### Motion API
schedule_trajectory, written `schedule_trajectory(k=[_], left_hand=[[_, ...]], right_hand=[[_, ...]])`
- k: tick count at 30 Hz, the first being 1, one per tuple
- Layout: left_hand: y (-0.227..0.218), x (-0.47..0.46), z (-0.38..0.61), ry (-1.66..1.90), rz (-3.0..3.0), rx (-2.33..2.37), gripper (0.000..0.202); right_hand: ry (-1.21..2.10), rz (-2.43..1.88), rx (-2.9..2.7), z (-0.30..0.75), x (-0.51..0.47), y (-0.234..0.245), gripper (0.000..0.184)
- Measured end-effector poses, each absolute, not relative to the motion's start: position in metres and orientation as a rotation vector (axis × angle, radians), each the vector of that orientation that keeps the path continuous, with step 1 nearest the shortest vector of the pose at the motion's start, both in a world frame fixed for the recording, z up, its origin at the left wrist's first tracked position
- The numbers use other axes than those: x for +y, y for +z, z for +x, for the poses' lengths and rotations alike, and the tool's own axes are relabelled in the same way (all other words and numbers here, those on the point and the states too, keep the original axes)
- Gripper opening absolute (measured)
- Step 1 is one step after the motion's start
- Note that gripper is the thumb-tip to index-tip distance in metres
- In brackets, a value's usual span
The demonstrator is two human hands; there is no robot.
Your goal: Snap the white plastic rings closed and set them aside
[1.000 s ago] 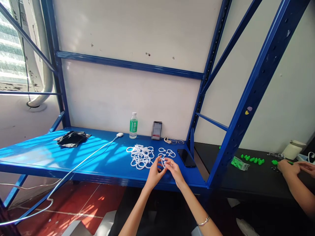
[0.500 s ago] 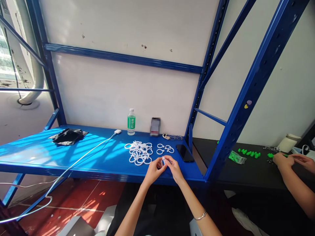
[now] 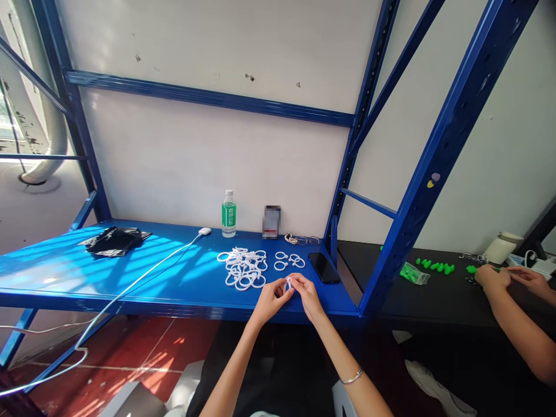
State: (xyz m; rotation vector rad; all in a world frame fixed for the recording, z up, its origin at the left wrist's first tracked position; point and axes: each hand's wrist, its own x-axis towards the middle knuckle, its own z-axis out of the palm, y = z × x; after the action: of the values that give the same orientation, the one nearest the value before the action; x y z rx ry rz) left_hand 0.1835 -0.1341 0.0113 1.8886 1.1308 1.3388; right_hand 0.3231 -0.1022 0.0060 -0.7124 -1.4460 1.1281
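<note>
Between the fingertips of both hands is a white plastic ring (image 3: 286, 285), partly hidden by the fingers. My left hand (image 3: 271, 298) pinches it from the left, and my right hand (image 3: 306, 292) grips it from the right near its top. They meet just above the front edge of the blue shelf (image 3: 174, 292). Beyond my left hand lies a loose pile of white rings (image 3: 244, 267), each with a small clip-like bump. A few separate white rings (image 3: 296, 260) lie to the right of the pile, just behind my hands.
A black phone (image 3: 324, 268) lies right of my hands. Behind are a water bottle (image 3: 229, 214), an upright phone (image 3: 271, 222) and glasses (image 3: 308, 240). Leftward are a white cable (image 3: 143, 279) and black plastic bag (image 3: 115, 240). Right, a co-worker's hands (image 3: 495, 281) handle green pieces (image 3: 435, 266).
The whole view has shifted slightly, so things appear a little further left and up. Both my hands still hold the ring, with only slight finger movement.
</note>
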Motion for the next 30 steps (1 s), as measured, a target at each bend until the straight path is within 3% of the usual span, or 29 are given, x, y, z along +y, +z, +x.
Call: schedule_trajectory(k=[19, 30], left_hand=[[0.0083, -0.1313, 0.1847, 1.445, 1.788, 1.206, 0.037], [0.0103, -0.1331, 0.1852, 1.403, 1.81, 1.191, 0.038]], right_hand=[[1.133, -0.758, -1.419, 0.3221, -0.1068, 0.011, 0.038], [1.05, -0.794, -1.434, 0.3228, -0.1039, 0.0057, 0.032]])
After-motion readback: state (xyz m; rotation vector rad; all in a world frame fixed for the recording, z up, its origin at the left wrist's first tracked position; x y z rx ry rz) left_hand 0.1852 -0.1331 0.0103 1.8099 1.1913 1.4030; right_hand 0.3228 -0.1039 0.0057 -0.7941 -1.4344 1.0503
